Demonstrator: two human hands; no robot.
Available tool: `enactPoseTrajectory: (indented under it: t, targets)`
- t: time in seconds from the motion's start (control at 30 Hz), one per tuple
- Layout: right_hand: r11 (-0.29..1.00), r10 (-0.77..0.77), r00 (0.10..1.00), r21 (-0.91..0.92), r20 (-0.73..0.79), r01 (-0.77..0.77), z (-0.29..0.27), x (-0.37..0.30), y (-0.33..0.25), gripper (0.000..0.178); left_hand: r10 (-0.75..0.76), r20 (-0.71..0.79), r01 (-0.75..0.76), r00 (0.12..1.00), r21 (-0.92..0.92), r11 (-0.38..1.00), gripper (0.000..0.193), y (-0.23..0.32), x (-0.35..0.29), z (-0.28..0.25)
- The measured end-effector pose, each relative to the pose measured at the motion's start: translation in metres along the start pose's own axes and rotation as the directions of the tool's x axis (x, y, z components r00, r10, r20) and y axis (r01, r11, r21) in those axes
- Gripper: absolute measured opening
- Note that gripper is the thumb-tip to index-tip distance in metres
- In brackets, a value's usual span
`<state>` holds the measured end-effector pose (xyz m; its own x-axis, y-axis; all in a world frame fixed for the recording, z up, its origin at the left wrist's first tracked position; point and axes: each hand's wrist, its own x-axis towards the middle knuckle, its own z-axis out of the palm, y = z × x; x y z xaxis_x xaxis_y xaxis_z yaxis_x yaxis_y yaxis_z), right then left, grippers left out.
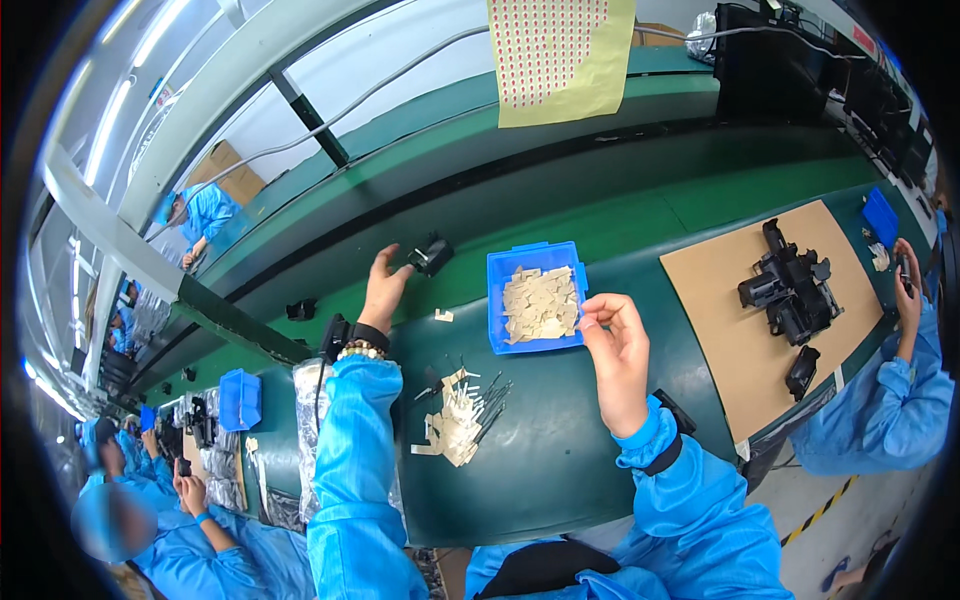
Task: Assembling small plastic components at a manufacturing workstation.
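Two long green surfaces: belt [650, 212] on the far side, my worktable [560, 485] on the near side. Co-workers in blue at both ends, one right [885, 415], one near left [210, 550]. Brown board [705, 290] on the right of my table, cluster of black parts [795, 290] on it, a smaller black piece [802, 373] near its near edge.

Blue bin [545, 347] at the far middle of the table, loaded with flat beige pieces [540, 300]. Loose pile of pale strips [458, 428] and thin dark sticks [491, 408] nearer, left of centre.

Left hand [385, 290] reaches far, thumb and fingers spread, nothing seen in the grip. Right hand [617, 350] at the bin's right rim, thumb and forefinger drawn close; can't tell if a beige piece is pinched between them.

Key relation: the blocky black part [432, 255] sits just off my left fingertips, to the right; contact unclear. Left hand is clearly the nearer one. From my right hand it's far left, bin in between. Looks to be on the belt; stubby and dark, long axis can't be called.

Smallest: single pale scrap [443, 315], on the table between left wrist and bin.
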<state>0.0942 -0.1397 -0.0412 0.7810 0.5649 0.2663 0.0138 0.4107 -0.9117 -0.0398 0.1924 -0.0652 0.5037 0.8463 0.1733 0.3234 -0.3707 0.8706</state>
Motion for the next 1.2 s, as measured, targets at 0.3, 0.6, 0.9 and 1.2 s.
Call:
enactPoseTrajectory:
  t: [0.3, 0.6, 0.9, 1.2]
  targets:
    - [0.996, 0.073, 0.996, 0.047, 0.041, -0.075, 0.001, -0.005, -0.008, 0.009, 0.31, 0.561, -0.581, 0.768, 0.407, 0.705, 0.007, 0.081, -0.161, -0.018]
    - [0.994, 0.089, 0.986, 0.042, 0.143, -0.096, 0.01, -0.016, -0.003, 0.008, 0.266, 0.397, -0.471, 0.879, 0.629, 0.618, 0.01, 0.08, -0.214, 0.002]
    - [0.985, 0.135, 0.98, 0.092, 0.147, -0.149, 0.008, -0.013, -0.01, 0.009, 0.17, 0.396, -0.404, 0.902, 0.639, 0.655, 0.01, 0.098, -0.243, -0.011]
    - [0.987, 0.123, 0.977, 0.084, 0.177, -0.139, 0.009, -0.015, -0.005, 0.008, 0.226, 0.345, -0.41, 0.911, 0.698, 0.587, 0.016, 0.087, -0.25, 0.01]
